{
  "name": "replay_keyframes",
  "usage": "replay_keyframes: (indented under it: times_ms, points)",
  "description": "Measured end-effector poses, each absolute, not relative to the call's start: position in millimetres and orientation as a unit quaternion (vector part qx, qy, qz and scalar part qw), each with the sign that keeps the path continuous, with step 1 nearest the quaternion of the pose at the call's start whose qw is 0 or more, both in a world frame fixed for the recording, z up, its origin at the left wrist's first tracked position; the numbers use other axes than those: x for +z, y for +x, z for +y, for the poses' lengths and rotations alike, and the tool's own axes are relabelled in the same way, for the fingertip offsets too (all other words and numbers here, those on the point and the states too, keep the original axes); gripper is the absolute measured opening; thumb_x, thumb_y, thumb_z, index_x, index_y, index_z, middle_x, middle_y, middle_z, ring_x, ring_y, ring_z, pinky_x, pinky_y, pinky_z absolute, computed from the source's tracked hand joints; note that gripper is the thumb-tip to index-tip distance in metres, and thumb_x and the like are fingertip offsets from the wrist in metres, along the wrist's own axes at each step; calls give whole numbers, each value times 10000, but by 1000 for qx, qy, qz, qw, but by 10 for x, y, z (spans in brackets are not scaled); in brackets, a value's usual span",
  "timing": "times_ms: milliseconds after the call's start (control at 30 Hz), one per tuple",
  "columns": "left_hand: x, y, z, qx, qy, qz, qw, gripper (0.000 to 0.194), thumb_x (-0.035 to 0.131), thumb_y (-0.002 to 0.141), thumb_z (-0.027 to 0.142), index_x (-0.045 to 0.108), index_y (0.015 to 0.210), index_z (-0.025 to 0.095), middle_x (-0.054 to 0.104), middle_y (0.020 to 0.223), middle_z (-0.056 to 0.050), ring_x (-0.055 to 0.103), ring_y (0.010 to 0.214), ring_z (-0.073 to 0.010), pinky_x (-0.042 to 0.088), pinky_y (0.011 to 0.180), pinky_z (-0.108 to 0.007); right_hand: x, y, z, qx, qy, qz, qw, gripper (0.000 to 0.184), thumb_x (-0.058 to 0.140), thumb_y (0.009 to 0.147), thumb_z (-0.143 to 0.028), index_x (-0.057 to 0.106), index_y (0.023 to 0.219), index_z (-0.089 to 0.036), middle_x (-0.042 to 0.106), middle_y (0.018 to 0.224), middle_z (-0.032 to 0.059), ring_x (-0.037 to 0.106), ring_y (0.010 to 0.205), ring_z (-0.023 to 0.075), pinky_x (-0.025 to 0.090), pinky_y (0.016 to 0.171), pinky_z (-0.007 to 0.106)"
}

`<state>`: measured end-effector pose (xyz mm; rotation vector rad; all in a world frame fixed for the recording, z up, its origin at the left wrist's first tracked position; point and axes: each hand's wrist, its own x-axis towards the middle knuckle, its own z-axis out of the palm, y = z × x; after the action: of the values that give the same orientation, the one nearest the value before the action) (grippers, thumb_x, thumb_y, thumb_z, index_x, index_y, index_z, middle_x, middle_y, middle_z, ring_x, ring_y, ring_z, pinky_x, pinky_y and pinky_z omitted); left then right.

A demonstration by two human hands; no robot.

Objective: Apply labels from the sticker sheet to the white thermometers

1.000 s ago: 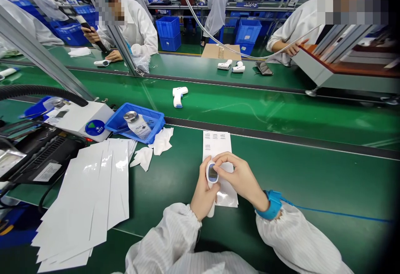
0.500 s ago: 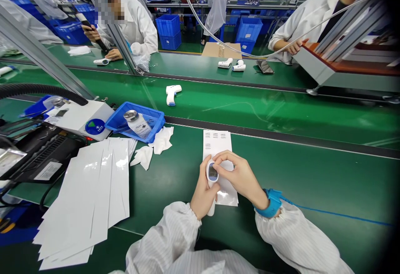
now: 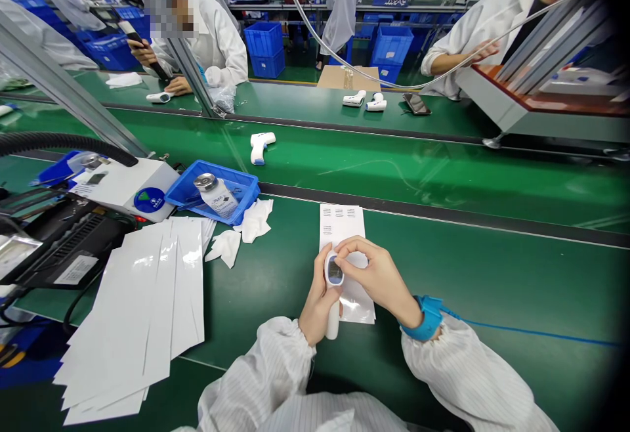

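Note:
A white infrared thermometer [image 3: 333,314] with a small display stands between my hands, its handle toward me. My left hand [image 3: 317,304] is wrapped round its body, the thumb lying across just below the display. At the top right of the display, the thumb and fingertips of my right hand [image 3: 377,274] are drawn together against the thermometer. Whether a small piece is pinched there is too fine to make out. A blue wrist strap [image 3: 427,319] circles my right wrist. Under the hands lies a white label sheet [image 3: 342,222] with several printed labels near its far end.
Left are stacked white sheets [image 3: 130,307], crumpled wipes [image 3: 256,220] and a blue tray [image 3: 249,205] holding a metal-capped bottle [image 3: 216,195]. Another thermometer [image 3: 260,148] lies on the green conveyor belt [image 3: 369,156]. Co-workers sit across it; a metal post [image 3: 98,104] slants at left.
The thermometer on the belt has shifted left. My left thumb has slid slightly, showing more of the handle. At right, a co-worker's hand has lifted off the brown-topped box.

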<state>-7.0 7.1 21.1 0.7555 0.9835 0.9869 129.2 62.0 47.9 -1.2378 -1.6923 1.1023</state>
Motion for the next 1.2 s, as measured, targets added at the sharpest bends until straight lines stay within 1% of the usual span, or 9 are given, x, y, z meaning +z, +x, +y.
replay_keyframes:
  times_ms: [100, 167, 500, 700, 900, 967, 1100, 1133, 1200]
  points:
    - [174, -67, 73, 433, 335, 452, 704, 683, 444, 900, 340, 149, 1515, 307, 540, 821, 0, 425, 433, -77, 385, 479, -257, 473, 1293, 617, 434, -484, -660, 377, 60, 633, 821, -214, 640, 765, -233, 694, 943, 20, 664, 914, 198, 506, 848, 340]
    - [158, -59, 75, 430, 328, 462, 703, 656, 412, 923, 359, 146, 1521, 308, 514, 751, 19, 403, 416, -80, 375, 464, -252, 469, 1294, 617, 432, -482, -662, 377, 59, 631, 822, -215, 639, 767, -233, 694, 942, 22, 664, 913, 199, 509, 845, 342]
    - [174, -42, 79, 424, 317, 478, 701, 695, 449, 882, 323, 162, 1516, 317, 532, 773, 12, 422, 434, -90, 391, 477, -257, 451, 1298, 623, 422, -488, -662, 380, 66, 633, 822, -233, 638, 756, -231, 700, 916, 25, 668, 897, 206, 512, 826, 347]
    - [156, -45, 81, 426, 334, 465, 701, 655, 413, 895, 276, 176, 1504, 310, 562, 879, -15, 443, 445, -77, 410, 485, -257, 468, 1279, 620, 420, -496, -659, 380, 65, 623, 801, -205, 627, 741, -229, 695, 895, 18, 658, 881, 200, 497, 832, 349]
    - [144, -49, 83, 427, 340, 463, 698, 644, 419, 906, 284, 179, 1504, 307, 546, 794, 3, 449, 455, -98, 418, 498, -265, 464, 1270, 614, 411, -502, -662, 376, 74, 600, 793, -177, 613, 741, -229, 681, 886, 7, 644, 860, 189, 489, 820, 340]
    - [137, -50, 83, 429, 338, 463, 698, 650, 425, 911, 293, 164, 1506, 310, 552, 826, -1, 448, 457, -92, 418, 499, -263, 449, 1278, 613, 417, -494, -670, 365, 55, 605, 800, -180, 613, 816, -232, 674, 927, 6, 634, 885, 186, 484, 843, 342]
    - [135, -56, 79, 436, 336, 456, 700, 643, 447, 927, 383, 162, 1499, 309, 559, 911, -15, 438, 455, -73, 401, 475, -248, 389, 1290, 605, 435, -454, -703, 333, 327, 699, 748, -168, 585, 1044, -245, 626, 1092, 24, 584, 1037, 203, 462, 924, 354]
    - [137, -58, 77, 437, 337, 454, 700, 645, 452, 925, 388, 164, 1497, 304, 559, 908, -12, 440, 456, -72, 403, 475, -247, 371, 1290, 604, 432, -449, -706, 337, 337, 711, 746, -164, 587, 1049, -245, 618, 1093, 26, 579, 1041, 203, 463, 920, 351]
    - [143, -59, 75, 435, 340, 455, 699, 658, 444, 917, 344, 149, 1502, 285, 553, 816, 12, 436, 446, -79, 404, 479, -247, 339, 1285, 607, 419, -446, -703, 363, 233, 692, 798, -176, 609, 1006, -240, 627, 1049, 24, 591, 1004, 195, 468, 892, 340]
